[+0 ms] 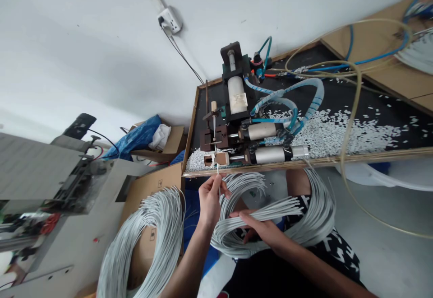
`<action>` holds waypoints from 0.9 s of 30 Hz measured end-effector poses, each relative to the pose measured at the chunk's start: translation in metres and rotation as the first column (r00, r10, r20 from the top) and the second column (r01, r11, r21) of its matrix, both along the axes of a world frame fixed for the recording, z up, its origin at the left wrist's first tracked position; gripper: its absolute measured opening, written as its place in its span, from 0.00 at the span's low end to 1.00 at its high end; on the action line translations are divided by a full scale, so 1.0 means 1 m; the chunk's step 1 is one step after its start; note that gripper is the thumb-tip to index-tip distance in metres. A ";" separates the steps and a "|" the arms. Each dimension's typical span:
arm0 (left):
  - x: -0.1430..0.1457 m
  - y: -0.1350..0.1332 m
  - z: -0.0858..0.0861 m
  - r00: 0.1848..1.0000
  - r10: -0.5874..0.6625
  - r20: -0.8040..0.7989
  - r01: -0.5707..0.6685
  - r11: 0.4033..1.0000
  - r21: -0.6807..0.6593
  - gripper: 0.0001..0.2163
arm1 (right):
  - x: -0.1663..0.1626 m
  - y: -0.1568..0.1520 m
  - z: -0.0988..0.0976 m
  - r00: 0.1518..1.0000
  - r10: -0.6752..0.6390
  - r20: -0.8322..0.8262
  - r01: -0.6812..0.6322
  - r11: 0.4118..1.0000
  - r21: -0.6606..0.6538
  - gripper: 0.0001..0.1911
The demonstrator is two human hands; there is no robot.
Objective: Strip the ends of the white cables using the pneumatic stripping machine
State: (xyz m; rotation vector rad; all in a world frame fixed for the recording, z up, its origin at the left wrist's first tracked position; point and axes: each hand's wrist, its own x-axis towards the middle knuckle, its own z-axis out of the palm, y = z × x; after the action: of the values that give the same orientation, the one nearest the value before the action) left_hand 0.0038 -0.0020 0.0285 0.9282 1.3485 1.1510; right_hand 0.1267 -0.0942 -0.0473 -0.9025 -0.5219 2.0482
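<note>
I judge the work well under way, and the workbench point(382, 154) says why: clippings lie thick across its black top. How many wires are finished I can't count. The large wire bundle point(318, 216) curves across the person's lap, just below the bench edge, with plenty of strands apparently left, though I can't tell treated ends from untreated. A second coil point(171, 230) sits on cardboard point(142, 185) at the left; whether it counts as done or waiting, I can't say. On the bench, the front cylinder point(270, 154) points at a small tan block point(222, 158). I have the left hand point(211, 196) at the bench edge, thumb and fingers pinching a single wire point(218, 169) that leads up to that block; this one looks mid-step to me. The right hand point(259, 225) is curled around part of the lap bundle, thumb on top. Smallest are the white clippings point(338, 128). The wire's tip is lost at the block, so I can't see how deep it reaches; the right fingertips are partly covered by strands, and the second coil runs off the lower edge.
</note>
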 end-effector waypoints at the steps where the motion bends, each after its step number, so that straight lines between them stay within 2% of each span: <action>1: 0.000 0.000 -0.001 1.000 0.004 0.004 -0.004 1.000 0.005 0.19 | 0.000 0.000 -0.001 1.000 -0.004 -0.003 0.004 1.000 0.002 0.28; 7: -0.003 -0.001 -0.001 0.999 0.000 -0.048 0.003 0.999 0.053 0.17 | -0.001 -0.002 0.003 1.000 -0.018 -0.008 0.018 0.999 0.037 0.28; 11: -0.007 -0.002 0.002 0.992 -0.056 -0.112 0.063 0.996 0.062 0.17 | -0.002 -0.005 0.009 1.000 -0.027 -0.007 0.028 0.998 0.057 0.31; 15: -0.013 -0.014 0.005 0.960 -0.060 -0.275 0.099 0.987 0.129 0.17 | -0.006 -0.010 0.011 0.999 -0.038 -0.010 0.039 0.997 0.068 0.31; 18: -0.020 -0.031 0.010 0.905 -0.051 -0.423 0.146 0.970 0.196 0.16 | -0.007 -0.011 0.013 0.999 -0.043 -0.018 0.045 0.994 0.102 0.31; 20: -0.025 -0.041 0.013 0.829 -0.145 -0.540 0.291 0.937 0.195 0.16 | -0.007 -0.011 0.015 0.999 -0.035 -0.018 0.038 0.989 0.145 0.31; 21: -0.027 -0.044 0.015 0.768 -0.219 -0.601 0.397 0.900 0.180 0.15 | -0.008 -0.011 0.016 0.999 -0.032 -0.012 0.033 0.985 0.170 0.31; 23: -0.030 -0.044 0.016 0.599 -0.349 -0.721 0.603 0.789 0.119 0.14 | -0.009 -0.012 0.018 1.000 -0.020 0.013 0.017 0.974 0.227 0.30; 25: -0.033 -0.039 0.018 0.439 -0.385 -0.812 0.727 0.683 0.069 0.16 | -0.011 -0.012 0.020 0.999 -0.005 0.053 -0.011 0.954 0.301 0.26; 27: -0.037 -0.033 0.020 0.354 -0.356 -0.865 0.773 0.632 0.055 0.18 | -0.013 -0.010 0.022 0.995 -0.006 0.101 -0.033 0.921 0.388 0.20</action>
State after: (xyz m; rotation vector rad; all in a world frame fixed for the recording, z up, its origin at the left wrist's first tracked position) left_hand -0.0329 -0.0353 0.0487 2.3121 1.1705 0.4059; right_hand 0.1135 -0.1041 -0.0251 -0.7614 -0.9545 1.8242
